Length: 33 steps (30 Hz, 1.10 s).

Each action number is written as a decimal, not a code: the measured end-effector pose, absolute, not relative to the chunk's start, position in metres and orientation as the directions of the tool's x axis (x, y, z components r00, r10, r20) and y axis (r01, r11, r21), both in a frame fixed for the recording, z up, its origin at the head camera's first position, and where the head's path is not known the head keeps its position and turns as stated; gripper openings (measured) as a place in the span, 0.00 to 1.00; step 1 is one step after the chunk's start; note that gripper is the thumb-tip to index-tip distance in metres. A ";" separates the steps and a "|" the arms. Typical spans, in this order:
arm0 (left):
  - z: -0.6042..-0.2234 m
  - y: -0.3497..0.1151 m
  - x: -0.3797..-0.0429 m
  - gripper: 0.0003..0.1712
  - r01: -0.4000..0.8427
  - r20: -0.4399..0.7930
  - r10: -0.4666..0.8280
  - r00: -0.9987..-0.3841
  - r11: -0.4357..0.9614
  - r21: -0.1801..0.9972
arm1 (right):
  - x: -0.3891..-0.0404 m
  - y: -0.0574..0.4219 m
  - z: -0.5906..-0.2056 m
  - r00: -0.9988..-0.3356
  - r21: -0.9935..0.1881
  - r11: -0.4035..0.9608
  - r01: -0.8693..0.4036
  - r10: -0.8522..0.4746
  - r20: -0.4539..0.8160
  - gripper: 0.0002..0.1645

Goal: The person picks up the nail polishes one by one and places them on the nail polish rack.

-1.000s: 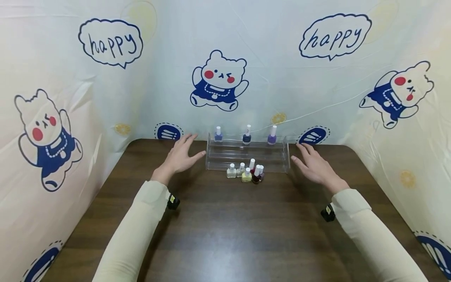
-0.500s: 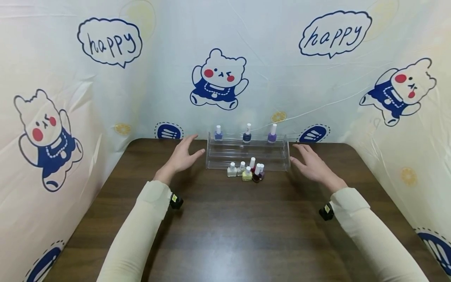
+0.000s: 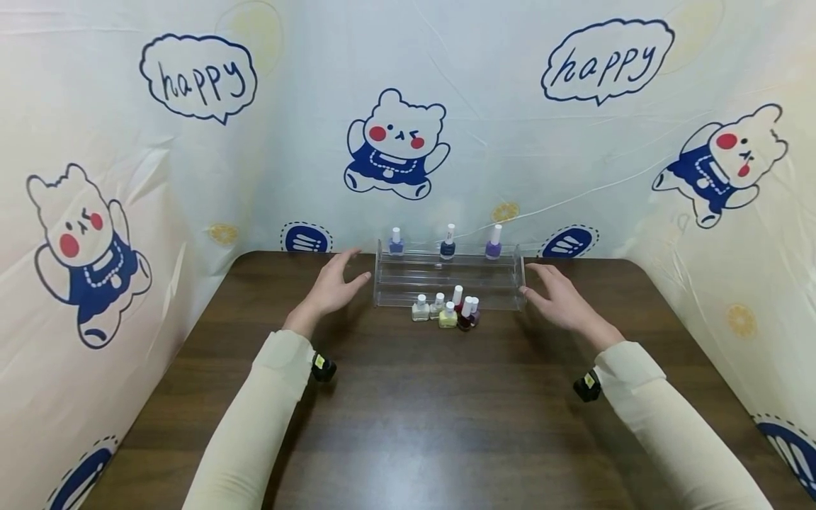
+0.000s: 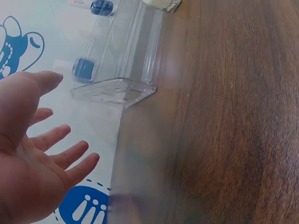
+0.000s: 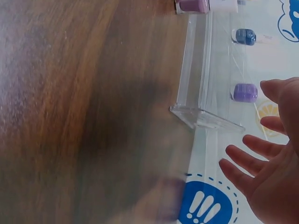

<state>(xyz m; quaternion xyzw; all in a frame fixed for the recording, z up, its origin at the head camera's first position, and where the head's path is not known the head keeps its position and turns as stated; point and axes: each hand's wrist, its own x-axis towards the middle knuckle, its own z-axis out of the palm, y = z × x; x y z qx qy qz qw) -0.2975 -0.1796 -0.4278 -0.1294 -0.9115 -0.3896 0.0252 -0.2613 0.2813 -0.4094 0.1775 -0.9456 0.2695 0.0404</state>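
Observation:
A clear acrylic tiered rack (image 3: 408, 278) stands at the back of the table. Three nail polish bottles sit along its top tier: a light violet one (image 3: 396, 246), a dark blue one (image 3: 448, 248) and a purple one (image 3: 493, 248). My left hand (image 3: 328, 287) is beside the rack's left end, fingers spread and holding nothing. At the other end is my right hand (image 3: 564, 294), thumb tip right at the end panel (image 5: 210, 120), its fingers also spread. In the left wrist view, a gap shows between the left fingers and the left end panel (image 4: 110, 91).
Several nail polish bottles cluster at the rack's front edge, among them a clear one (image 3: 420, 309), a yellow one (image 3: 448, 317) and a dark red one (image 3: 465, 321). A printed cloth (image 3: 408, 64) hangs behind and along both sides of the brown wooden table (image 3: 421, 411).
My right hand has shifted slightly left, bringing its thumb to the rack's end. The left forearm has drifted slightly right. Rack and bottles stay in place.

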 end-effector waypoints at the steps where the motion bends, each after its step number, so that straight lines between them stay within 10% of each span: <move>1: -0.428 -0.179 -0.297 0.38 0.251 0.144 0.213 -0.966 0.659 0.709 | -0.261 0.281 -0.410 -0.932 -0.498 0.788 -0.362 -0.314 0.180 0.35; 33: -0.443 -0.157 -0.302 0.31 0.054 -0.012 0.127 -0.992 0.502 0.863 | -0.259 0.255 -0.421 -0.952 -0.681 0.676 -0.281 -0.283 0.113 0.33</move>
